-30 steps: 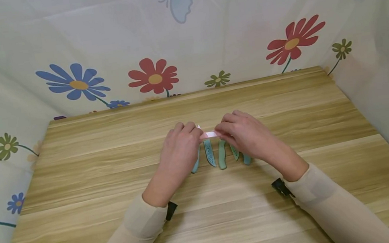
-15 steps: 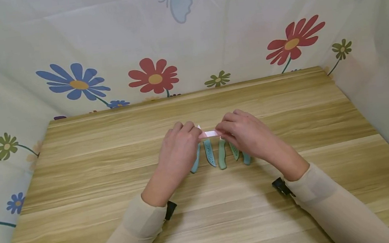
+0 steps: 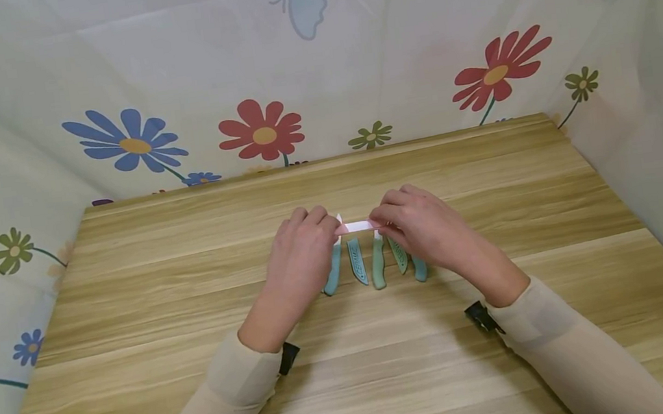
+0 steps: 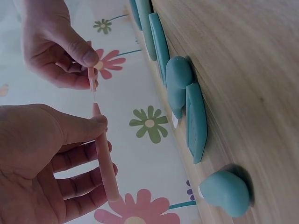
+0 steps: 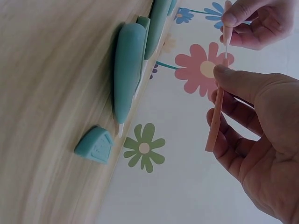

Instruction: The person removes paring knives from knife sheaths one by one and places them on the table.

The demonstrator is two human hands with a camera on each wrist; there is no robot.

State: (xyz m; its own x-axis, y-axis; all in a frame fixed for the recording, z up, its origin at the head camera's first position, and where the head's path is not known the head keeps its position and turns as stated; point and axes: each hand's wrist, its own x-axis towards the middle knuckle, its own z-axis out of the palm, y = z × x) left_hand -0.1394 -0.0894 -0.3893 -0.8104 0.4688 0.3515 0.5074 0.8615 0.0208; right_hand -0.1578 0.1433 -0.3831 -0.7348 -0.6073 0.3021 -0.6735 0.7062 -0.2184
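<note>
My left hand [image 3: 300, 256] grips the pink handle of a knife [image 4: 106, 165], thumb on top and fingers curled beneath. A pink blade sheath [image 5: 216, 119] is pinched in my right hand [image 3: 424, 227], which faces the left one. Between the two hands a stretch of white blade [image 3: 360, 226] shows, its tip end hidden in the sheath. Both are held up over the table. Below them lie a blue knife [image 3: 333, 272], a blue sheath [image 3: 358, 262], a green knife [image 3: 379, 267], a green sheath [image 3: 400, 257] and another blue handle [image 3: 420, 268], partly covered by the hands.
The wood-grain table [image 3: 166, 324] stretches around the row of knives and sheaths. A teal sheath [image 5: 96, 144] lies near the knives in the right wrist view. A flower-printed white curtain [image 3: 400, 53] encloses the table's back and sides.
My hands have drawn slightly apart, the left one shifting a little to the left. A bit more white blade shows between them. The things on the table have stayed put.
</note>
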